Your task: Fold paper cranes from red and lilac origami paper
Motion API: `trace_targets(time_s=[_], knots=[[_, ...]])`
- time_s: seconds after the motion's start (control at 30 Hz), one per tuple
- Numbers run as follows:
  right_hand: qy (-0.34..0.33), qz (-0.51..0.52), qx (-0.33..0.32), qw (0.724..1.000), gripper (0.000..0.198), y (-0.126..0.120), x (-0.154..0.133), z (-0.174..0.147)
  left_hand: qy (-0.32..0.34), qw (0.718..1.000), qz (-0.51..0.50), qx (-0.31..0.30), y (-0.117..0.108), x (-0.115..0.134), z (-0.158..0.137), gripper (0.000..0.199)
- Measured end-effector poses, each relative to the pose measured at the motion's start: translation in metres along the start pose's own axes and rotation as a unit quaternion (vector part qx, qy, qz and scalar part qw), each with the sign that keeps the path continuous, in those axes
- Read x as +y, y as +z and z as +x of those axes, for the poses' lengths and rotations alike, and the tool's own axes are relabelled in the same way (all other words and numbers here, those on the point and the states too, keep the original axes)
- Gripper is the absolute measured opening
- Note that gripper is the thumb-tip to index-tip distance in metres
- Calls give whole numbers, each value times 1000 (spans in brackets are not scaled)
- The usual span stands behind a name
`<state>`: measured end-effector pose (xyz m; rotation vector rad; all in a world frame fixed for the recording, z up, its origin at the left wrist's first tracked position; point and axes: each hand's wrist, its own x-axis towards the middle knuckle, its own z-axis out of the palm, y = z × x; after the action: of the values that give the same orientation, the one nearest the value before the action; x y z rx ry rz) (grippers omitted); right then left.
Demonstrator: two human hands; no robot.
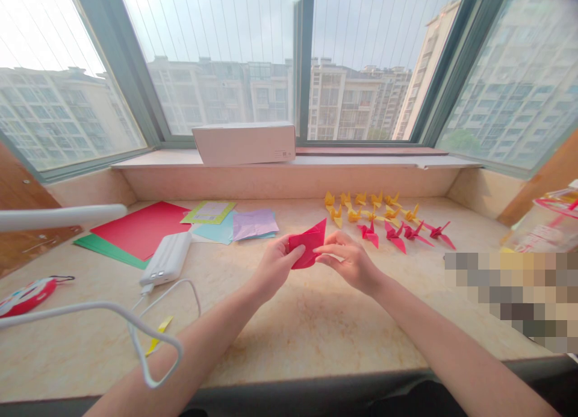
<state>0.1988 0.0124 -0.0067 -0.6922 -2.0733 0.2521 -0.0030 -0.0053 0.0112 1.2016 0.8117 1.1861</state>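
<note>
A partly folded piece of red origami paper (309,242) is held up over the stone counter, with a pointed flap rising at its upper right. My left hand (277,263) pinches its left side, thumb across the front. At the right edge of the paper, my right hand (347,257) has its thumb and fingertips close together; whether they grip the edge or only touch it I cannot tell. Beyond my right hand stand several red paper cranes (395,235), and behind them rows of yellow paper cranes (372,215).
Red sheets (142,230), a green sheet (111,251) and a purple sheet (255,223) lie at the back left. A white power bank (167,257) with a white cable (108,307) sits nearer. A white box (246,143) rests on the sill. A clear container (548,221) stands far right.
</note>
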Motion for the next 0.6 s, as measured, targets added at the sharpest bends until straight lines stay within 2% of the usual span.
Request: trace_targets(time_s=[0.13,0.33,0.5,0.6], knots=[[-24,-35,29,999,14,-3,-1,1,-3,1000,12,-3,1,1,0,30],[-68,-99,6,993,12,-5,-6,1,1,1000,3,-12,0,2,0,33],[-48,-122,13,991,16,-2,-8,1,6,998,-18,-63,1,3,-2,36],[-38,-134,17,990,16,-1,-7,1,17,996,10,-83,3,3,-2,35]])
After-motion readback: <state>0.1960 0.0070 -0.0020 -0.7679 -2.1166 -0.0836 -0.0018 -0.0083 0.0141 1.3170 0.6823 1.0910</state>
